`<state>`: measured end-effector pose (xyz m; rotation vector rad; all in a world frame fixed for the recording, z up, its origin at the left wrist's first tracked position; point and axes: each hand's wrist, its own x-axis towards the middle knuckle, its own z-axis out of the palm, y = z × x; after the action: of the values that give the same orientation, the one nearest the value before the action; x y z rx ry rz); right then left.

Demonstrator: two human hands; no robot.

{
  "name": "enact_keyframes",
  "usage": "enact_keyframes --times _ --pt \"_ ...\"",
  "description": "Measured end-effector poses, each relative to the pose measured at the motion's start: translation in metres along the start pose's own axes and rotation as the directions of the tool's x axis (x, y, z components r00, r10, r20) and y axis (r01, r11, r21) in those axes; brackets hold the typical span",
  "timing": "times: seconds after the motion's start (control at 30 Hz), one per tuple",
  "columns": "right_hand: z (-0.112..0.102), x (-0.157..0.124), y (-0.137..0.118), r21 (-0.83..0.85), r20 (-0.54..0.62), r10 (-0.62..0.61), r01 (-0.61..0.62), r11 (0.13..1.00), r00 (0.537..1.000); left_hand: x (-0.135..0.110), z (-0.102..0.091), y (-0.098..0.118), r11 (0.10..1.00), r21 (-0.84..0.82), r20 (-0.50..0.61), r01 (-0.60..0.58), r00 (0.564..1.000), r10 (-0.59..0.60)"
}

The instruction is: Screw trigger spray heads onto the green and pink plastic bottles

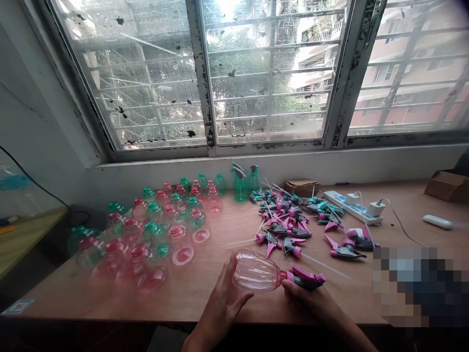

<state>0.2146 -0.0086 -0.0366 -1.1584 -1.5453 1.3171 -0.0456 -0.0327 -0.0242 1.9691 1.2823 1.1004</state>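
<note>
A clear pink spray bottle (256,270) lies on its side in the air above the table's front edge. My left hand (226,296) holds its rounded body near the base, fingers behind it and thumb apart below. At the bottle's neck sits a pink and dark grey trigger spray head (308,278), pointing right. My right hand (302,296) grips the pink collar where head and neck meet; its other fingers are partly hidden. Just beyond the bottle lies a loose trigger head (292,248) with a white dip tube.
Pink and green open bottles (139,259) crowd the table's left side. A heap of trigger heads (286,215) covers the middle right. Two green bottles with heads (240,188) stand by the wall. Behind are a power strip (351,208) and a cardboard box (447,186).
</note>
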Motion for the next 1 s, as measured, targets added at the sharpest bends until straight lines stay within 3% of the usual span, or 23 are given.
enact_keyframes --times 0.2,0.43,0.6,0.8,1.0 --pt "0.000 0.000 0.003 -0.033 -0.003 0.025 -0.025 0.999 1.000 0.000 -0.001 0.003 0.999 0.017 0.014 0.041 0.999 -0.041" --pt "0.000 -0.003 -0.006 0.017 -0.009 0.051 -0.051 0.999 0.999 0.000 0.001 0.002 0.999 0.043 -0.037 -0.021 0.999 0.022" --pt "0.002 -0.005 -0.012 -0.011 -0.018 0.021 -0.021 1.000 1.000 0.002 -0.002 0.007 0.999 0.019 -0.026 0.035 0.999 -0.034" --pt "0.000 -0.003 -0.007 0.006 -0.047 0.022 -0.022 1.000 0.999 0.001 0.000 0.004 1.000 0.008 -0.026 -0.014 1.000 0.014" --pt "0.000 -0.003 -0.005 -0.043 -0.047 0.028 -0.030 0.999 0.998 0.000 -0.001 0.004 1.000 0.019 -0.007 0.008 1.000 -0.008"
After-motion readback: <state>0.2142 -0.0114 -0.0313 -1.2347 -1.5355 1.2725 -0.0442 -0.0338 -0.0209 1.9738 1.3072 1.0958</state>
